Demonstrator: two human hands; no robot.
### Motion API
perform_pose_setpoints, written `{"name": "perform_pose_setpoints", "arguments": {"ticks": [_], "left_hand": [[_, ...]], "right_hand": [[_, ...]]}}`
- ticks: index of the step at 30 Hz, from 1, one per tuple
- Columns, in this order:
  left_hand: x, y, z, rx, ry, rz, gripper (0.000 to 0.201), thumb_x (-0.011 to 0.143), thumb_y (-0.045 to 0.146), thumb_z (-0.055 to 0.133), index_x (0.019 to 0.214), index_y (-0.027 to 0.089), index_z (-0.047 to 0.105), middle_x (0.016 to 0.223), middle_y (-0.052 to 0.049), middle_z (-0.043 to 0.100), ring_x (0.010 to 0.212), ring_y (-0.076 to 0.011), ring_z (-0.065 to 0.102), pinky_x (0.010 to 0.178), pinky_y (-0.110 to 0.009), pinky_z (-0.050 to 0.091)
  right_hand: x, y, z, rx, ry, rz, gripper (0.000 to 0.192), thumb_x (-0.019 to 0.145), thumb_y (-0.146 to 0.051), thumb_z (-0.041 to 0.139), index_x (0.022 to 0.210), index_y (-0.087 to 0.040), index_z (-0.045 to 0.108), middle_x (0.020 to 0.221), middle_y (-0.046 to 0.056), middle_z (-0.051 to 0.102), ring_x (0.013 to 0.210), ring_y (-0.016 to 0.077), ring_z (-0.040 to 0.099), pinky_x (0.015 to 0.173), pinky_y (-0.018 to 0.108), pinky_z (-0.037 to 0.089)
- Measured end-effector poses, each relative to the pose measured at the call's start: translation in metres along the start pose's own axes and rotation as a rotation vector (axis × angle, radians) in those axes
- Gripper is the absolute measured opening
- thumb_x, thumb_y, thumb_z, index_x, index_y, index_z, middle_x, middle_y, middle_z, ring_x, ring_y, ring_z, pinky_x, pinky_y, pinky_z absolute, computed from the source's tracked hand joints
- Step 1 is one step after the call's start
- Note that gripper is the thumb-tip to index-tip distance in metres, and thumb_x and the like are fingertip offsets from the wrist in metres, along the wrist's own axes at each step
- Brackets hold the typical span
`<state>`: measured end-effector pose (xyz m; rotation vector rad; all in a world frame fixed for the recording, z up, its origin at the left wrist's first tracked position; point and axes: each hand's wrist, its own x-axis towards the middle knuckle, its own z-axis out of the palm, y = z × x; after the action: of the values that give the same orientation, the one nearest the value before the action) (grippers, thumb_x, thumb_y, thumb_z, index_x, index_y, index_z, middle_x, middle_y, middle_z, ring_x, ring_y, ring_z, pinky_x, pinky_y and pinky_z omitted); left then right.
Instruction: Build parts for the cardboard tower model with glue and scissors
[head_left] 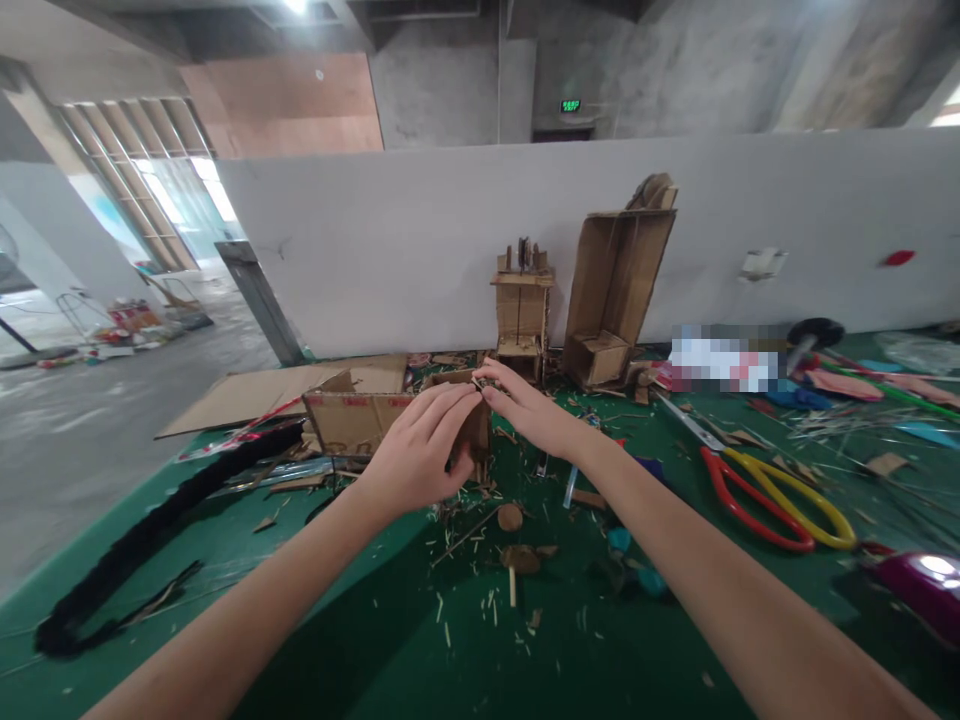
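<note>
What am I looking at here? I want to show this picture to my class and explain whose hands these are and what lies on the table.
The one picture comes from a camera worn on a person's head, looking down at their own bare hands. The left hand and right hand meet on a small cardboard piece, fingertips pinching its top edge. Around it, on the green table, lie cardboard scraps, a flat cardboard sheet, red and yellow scissors and a black braid. Two taller cardboard models stand against the white wall.
</note>
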<state>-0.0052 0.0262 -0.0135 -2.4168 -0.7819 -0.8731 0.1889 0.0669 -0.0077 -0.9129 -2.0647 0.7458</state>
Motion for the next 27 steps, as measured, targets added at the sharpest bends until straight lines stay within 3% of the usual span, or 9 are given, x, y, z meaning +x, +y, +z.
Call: {"name": "perform_pose_setpoints", "arguments": {"ticks": [4, 7, 10, 12, 18, 21, 27], "left_hand": [[-0.001, -0.002, 0.002, 0.0, 0.02, -0.007, 0.059, 0.078, 0.016, 0.053, 0.134, 0.013, 0.035, 0.128, -0.018, 0.052, 0.121, -0.0324, 0.046, 0.101, -0.053, 0.041], [-0.002, -0.003, 0.003, 0.009, 0.04, -0.02, 0.058, 0.079, 0.018, 0.055, 0.133, 0.013, 0.036, 0.127, -0.018, 0.053, 0.12, -0.0316, 0.047, 0.1, -0.052, 0.042], [-0.003, -0.004, 0.003, 0.008, 0.044, -0.031, 0.056, 0.079, 0.018, 0.055, 0.131, 0.012, 0.038, 0.125, -0.018, 0.054, 0.12, -0.0302, 0.047, 0.101, -0.049, 0.042], [-0.003, -0.004, 0.003, 0.001, 0.047, -0.032, 0.055, 0.079, 0.018, 0.055, 0.131, 0.012, 0.038, 0.125, -0.017, 0.054, 0.12, -0.0297, 0.047, 0.101, -0.048, 0.042], [-0.003, -0.005, 0.003, 0.008, 0.029, -0.028, 0.057, 0.081, 0.026, 0.058, 0.132, 0.013, 0.037, 0.127, -0.017, 0.054, 0.122, -0.0299, 0.046, 0.103, -0.05, 0.04], [-0.004, -0.005, 0.005, 0.029, 0.05, -0.015, 0.059, 0.082, 0.03, 0.058, 0.134, 0.014, 0.034, 0.127, -0.017, 0.054, 0.123, -0.0292, 0.047, 0.104, -0.052, 0.038], [-0.004, -0.003, -0.001, 0.08, 0.015, -0.002, 0.056, 0.084, 0.03, 0.055, 0.133, 0.01, 0.036, 0.131, -0.018, 0.052, 0.127, -0.0272, 0.043, 0.111, -0.049, 0.03]], "right_hand": [[-0.002, -0.003, 0.001, -0.044, 0.025, 0.011, 0.052, 0.09, -0.059, 0.034, 0.134, -0.03, 0.043, 0.152, 0.004, 0.025, 0.141, 0.0173, 0.014, 0.114, 0.043, 0.01], [-0.009, -0.006, 0.004, -0.08, 0.113, -0.01, 0.055, 0.093, -0.056, 0.031, 0.141, -0.029, 0.033, 0.153, 0.002, 0.023, 0.141, 0.0165, 0.014, 0.115, 0.04, 0.01], [-0.026, -0.007, 0.01, -0.087, 0.262, -0.009, 0.054, 0.096, -0.049, 0.026, 0.145, -0.026, 0.024, 0.151, 0.004, 0.026, 0.138, 0.0171, 0.022, 0.113, 0.038, 0.018], [-0.041, -0.008, 0.015, -0.137, 0.295, 0.03, 0.052, 0.097, -0.046, 0.027, 0.144, -0.025, 0.024, 0.147, 0.006, 0.031, 0.135, 0.0193, 0.028, 0.111, 0.039, 0.024], [-0.092, -0.015, 0.017, -0.412, 0.14, 0.028, 0.041, 0.096, -0.031, 0.034, 0.136, -0.026, 0.038, 0.135, 0.007, 0.048, 0.125, 0.025, 0.039, 0.103, 0.047, 0.032], [-0.111, -0.019, 0.012, -0.48, 0.096, 0.039, 0.034, 0.095, -0.024, 0.034, 0.123, -0.023, 0.051, 0.118, 0.009, 0.059, 0.111, 0.0261, 0.048, 0.094, 0.046, 0.038], [-0.121, -0.039, 0.01, -0.604, -0.13, 0.026, 0.03, 0.091, -0.017, 0.036, 0.113, -0.019, 0.058, 0.094, 0.008, 0.063, 0.087, 0.024, 0.051, 0.08, 0.043, 0.039]]}}
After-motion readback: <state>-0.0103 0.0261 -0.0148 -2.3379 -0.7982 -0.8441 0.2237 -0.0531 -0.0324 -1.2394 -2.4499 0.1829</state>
